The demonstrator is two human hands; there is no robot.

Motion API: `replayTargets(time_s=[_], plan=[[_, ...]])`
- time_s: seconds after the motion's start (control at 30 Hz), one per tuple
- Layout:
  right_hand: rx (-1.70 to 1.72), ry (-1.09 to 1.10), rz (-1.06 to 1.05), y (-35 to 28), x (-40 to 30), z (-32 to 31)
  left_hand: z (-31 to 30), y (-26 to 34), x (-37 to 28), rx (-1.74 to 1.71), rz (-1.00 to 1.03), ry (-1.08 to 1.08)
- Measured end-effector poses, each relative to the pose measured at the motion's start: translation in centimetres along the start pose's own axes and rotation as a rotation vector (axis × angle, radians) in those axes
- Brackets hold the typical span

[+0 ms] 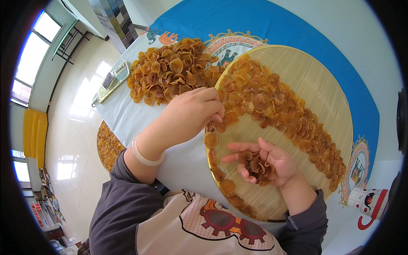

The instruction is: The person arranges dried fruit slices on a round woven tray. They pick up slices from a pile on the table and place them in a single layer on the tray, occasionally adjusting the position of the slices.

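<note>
My left hand [199, 110], with a pale bangle at its wrist, is at the left rim of a round woven tray [318, 83]. Its fingertips pinch a thin, dark dried slice [210, 127], partly hidden by the fingers. Palm up over the tray's lower part, my right hand [271, 162] cups a small clump of curled brown dried slices [257, 169]. A broad band of overlapping amber slices [280, 108] curves across the tray from upper left to lower right. A single line of slices [227, 187] follows the lower left rim. Beside the tray lies a large heap of slices [175, 67].
The table has a blue and white patterned cloth [287, 19]. A phone-like object in a clear case [113, 82] lies at its left edge. At the right stands a patterned cup with a red handle [366, 200]. Another slice-covered tray [108, 145] is lower, left of the table.
</note>
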State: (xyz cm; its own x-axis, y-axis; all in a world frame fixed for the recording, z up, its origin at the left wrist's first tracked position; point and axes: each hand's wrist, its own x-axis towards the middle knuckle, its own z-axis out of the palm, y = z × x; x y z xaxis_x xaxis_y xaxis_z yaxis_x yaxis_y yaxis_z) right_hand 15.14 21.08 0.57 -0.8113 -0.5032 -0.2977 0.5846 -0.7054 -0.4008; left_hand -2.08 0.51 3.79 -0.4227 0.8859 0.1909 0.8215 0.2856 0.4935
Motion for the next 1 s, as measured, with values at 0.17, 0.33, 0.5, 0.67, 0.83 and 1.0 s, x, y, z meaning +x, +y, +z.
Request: replayTargets(time_s=[0.17, 0.33, 0.5, 0.67, 0.83, 1.0], plan=[[0.013, -0.018, 0.003, 0.0, 0.0, -0.2, 0.1, 0.1, 0.0, 0.020, -0.013, -0.009], [0.035, -0.063, 0.000, 0.1, 0.1, -0.4, 0.0, 0.0, 0.0, 0.010, -0.022, -0.010], [0.023, -0.055, 0.003, 0.0, 0.1, -0.4, -0.1, 0.3, 0.1, 0.002, -0.032, 0.023], [0.007, -0.019, 0.000, 0.0, 0.1, -0.1, -0.4, 0.3, 0.2, -0.062, 0.016, 0.032], [0.052, -0.027, -0.040, 0.2, -0.2, -1.0, 0.1, 1.0, 0.6, -0.135, 0.182, 0.178], [0.142, -0.003, -0.078, 0.0, 0.0, -0.6, 0.2, 2.5, 0.8, -0.183, 0.319, 0.221]])
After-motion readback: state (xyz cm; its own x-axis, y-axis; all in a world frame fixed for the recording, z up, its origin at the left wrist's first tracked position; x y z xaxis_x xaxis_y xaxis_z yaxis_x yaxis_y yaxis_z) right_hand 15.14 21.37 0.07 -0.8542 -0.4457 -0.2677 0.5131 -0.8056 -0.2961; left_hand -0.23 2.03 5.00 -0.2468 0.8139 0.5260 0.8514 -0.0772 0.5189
